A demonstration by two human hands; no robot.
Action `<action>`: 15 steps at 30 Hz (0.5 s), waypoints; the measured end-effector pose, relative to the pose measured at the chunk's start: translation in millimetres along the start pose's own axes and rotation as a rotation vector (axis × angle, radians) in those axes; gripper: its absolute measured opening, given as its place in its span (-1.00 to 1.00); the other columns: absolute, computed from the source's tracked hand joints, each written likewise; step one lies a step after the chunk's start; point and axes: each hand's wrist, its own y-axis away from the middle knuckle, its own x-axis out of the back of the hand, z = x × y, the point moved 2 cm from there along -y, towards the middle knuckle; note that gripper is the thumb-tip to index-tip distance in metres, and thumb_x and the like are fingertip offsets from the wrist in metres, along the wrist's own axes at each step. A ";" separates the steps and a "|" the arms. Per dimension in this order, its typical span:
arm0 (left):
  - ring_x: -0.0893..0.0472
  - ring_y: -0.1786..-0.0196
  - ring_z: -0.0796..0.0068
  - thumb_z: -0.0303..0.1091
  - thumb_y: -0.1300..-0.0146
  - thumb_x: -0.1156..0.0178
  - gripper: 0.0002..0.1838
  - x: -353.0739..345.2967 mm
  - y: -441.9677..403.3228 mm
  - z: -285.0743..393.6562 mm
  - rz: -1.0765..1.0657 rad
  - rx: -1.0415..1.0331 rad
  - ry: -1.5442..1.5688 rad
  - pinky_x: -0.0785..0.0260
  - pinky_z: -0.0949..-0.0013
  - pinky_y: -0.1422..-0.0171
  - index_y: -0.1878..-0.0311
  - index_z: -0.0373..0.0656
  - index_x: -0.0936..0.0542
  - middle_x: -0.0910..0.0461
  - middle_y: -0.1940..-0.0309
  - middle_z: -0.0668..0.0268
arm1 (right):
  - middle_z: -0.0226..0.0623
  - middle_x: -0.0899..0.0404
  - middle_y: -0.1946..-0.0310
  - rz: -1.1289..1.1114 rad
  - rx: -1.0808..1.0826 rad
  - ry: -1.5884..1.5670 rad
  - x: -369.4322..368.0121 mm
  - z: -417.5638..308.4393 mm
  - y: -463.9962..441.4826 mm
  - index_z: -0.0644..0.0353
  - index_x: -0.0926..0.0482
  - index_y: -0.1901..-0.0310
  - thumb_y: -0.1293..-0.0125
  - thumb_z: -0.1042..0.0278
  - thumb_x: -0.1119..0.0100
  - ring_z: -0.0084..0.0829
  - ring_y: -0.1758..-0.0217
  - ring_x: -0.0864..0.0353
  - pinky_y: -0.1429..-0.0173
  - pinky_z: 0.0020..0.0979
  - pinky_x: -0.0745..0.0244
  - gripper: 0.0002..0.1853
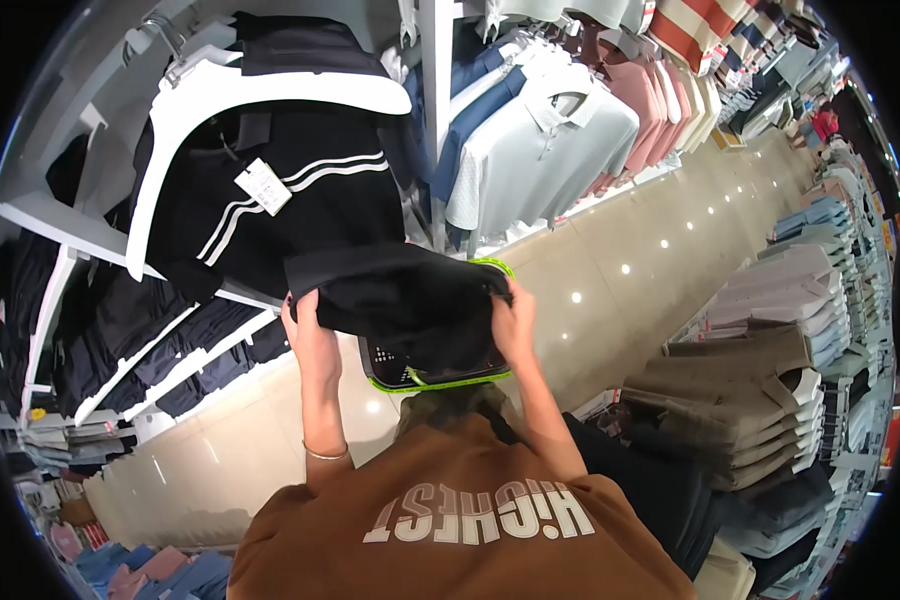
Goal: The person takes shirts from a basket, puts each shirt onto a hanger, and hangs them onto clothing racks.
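Left hand (308,318) and right hand (512,320) hold black garment (400,295) (basket (398,387) partly hidden beneath).

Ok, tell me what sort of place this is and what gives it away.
Most likely a clothing store. Light grey polo shirts hang among rows of other garments, a white tag dangles by the striped black top, and there's a green-rimmed basket.

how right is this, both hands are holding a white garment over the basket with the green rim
The color is wrong: the garment is black, not white, as the head view shows. The rest is right: the left hand and the right hand both hold it over the green-rimmed basket.
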 end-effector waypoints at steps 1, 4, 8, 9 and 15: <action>-0.47 -0.14 0.36 -0.23 -0.37 -0.01 -0.56 14.0 0.6 -7.5 0.125 0.040 -0.214 -0.23 0.35 -0.29 -0.14 -0.41 -0.39 -0.49 -0.08 0.13 | -0.33 -0.57 0.42 0.020 0.019 -0.100 4.3 -13.0 -8.7 0.37 -0.59 0.23 -0.15 0.66 0.04 -0.60 0.31 -0.47 0.16 -0.53 -0.36 -0.79; -0.52 0.06 0.45 -0.21 -0.24 -0.20 -0.56 33.3 6.1 -16.9 0.179 0.060 -0.774 -0.34 0.38 -0.11 0.06 -0.48 -0.51 -0.59 0.16 0.11 | -0.48 -0.55 0.42 -0.018 0.030 -0.365 16.9 -58.7 -22.8 0.39 -0.60 0.24 -0.12 0.71 0.16 -0.65 0.34 -0.44 0.21 -0.57 -0.35 -0.71; -0.66 0.18 0.18 -0.26 -0.17 -0.22 -0.68 46.8 23.9 -45.2 -0.146 0.241 -1.179 -0.43 0.28 0.02 0.13 -0.32 -0.60 -0.65 0.35 0.03 | -0.44 -0.58 0.41 -0.194 0.044 -0.369 23.1 -79.0 -34.8 0.42 -0.58 0.22 -0.12 0.70 0.17 -0.67 0.33 -0.46 0.21 -0.59 -0.38 -0.71; -0.63 0.10 0.01 -0.28 -0.14 -0.24 -0.67 44.1 29.5 -53.3 -0.130 0.155 -1.188 -0.43 0.24 -0.01 0.11 -0.32 -0.58 -0.65 0.28 -0.01 | -0.42 -0.59 0.42 -0.236 0.073 -0.416 17.9 -83.1 -36.0 0.41 -0.58 0.20 -0.08 0.70 0.18 -0.66 0.33 -0.47 0.22 -0.58 -0.40 -0.68; -0.62 0.10 0.26 -0.44 -0.09 -0.29 -0.53 -66.5 30.2 -25.2 -0.376 -0.095 -0.863 -0.44 0.27 -0.04 -0.09 -0.32 -0.46 -0.60 0.10 0.09 | -0.37 -0.62 0.41 -0.495 0.078 -0.341 9.4 -97.0 -46.7 0.40 -0.58 0.22 -0.10 0.65 0.11 -0.63 0.35 -0.47 0.23 -0.54 -0.42 -0.74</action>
